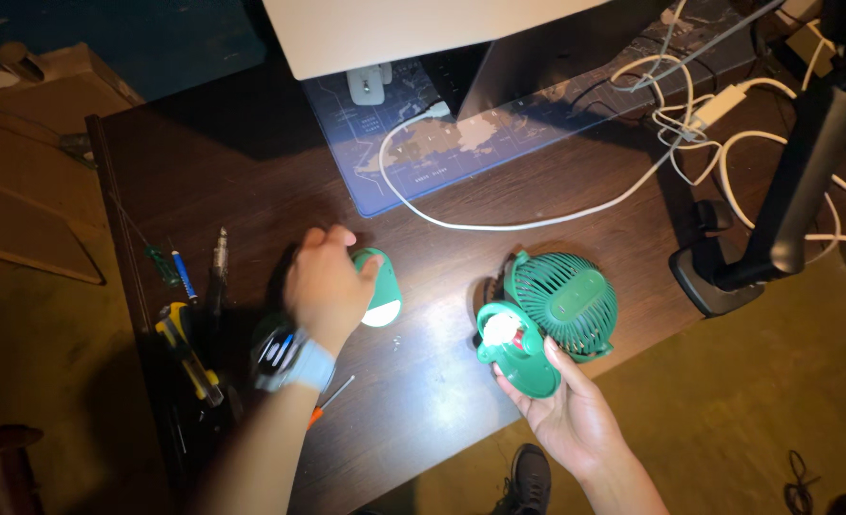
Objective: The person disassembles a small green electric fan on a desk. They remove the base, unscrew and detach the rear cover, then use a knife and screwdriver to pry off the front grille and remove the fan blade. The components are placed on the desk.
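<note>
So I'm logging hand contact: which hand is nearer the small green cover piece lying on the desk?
Left. The left hand rests on the green cover piece, fingers over its edge. The right hand is apart from it, holding the green fan.

A green clip fan [557, 310] held at the desk edge; its green-white cover [383, 289] lies apart.
</note>
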